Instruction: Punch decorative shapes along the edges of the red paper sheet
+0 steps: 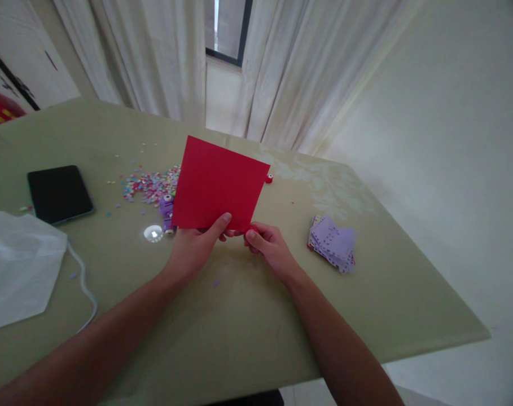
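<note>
red paper sheet [222, 183], held above the table [408, 293], face toward the viewer, upper edge sloping down rightward; near-square, so no clear long axis. the left hand [194, 245] pinches its near edge, thumb on top; the right hand [268, 243] pinches a small red object [253, 228] at the near right corner. the step is probably punching; the next move calls for a steady sheet and right-hand squeeze.

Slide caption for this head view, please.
Left hand holding a red sheet, right hand at its lower right corner; confetti and stacked lilac paper on the table.
</note>
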`<state>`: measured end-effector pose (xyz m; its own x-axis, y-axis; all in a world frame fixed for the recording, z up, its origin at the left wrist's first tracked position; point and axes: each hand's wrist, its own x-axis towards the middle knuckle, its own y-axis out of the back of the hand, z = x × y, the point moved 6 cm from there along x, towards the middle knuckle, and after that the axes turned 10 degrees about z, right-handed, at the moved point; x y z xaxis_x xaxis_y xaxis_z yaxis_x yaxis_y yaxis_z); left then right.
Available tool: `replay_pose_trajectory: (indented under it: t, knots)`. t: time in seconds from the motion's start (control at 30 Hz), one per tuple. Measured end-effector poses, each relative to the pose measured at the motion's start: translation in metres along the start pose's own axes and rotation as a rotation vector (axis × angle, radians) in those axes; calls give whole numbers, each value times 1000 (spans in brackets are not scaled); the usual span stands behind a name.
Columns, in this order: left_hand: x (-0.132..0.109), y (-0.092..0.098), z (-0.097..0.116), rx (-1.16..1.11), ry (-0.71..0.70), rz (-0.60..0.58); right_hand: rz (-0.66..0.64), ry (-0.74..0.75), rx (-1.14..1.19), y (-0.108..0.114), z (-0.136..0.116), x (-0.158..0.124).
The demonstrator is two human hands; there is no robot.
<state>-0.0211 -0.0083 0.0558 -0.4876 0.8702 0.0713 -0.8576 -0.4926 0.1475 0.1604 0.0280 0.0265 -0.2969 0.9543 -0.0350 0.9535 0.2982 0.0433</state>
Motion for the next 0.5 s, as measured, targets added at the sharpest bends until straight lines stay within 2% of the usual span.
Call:
replay_pose_trajectory:
  t: [0.5]
  knots:
    - [1, 0, 2, -42, 23, 4, -1, 7, -47, 1, -6, 0]
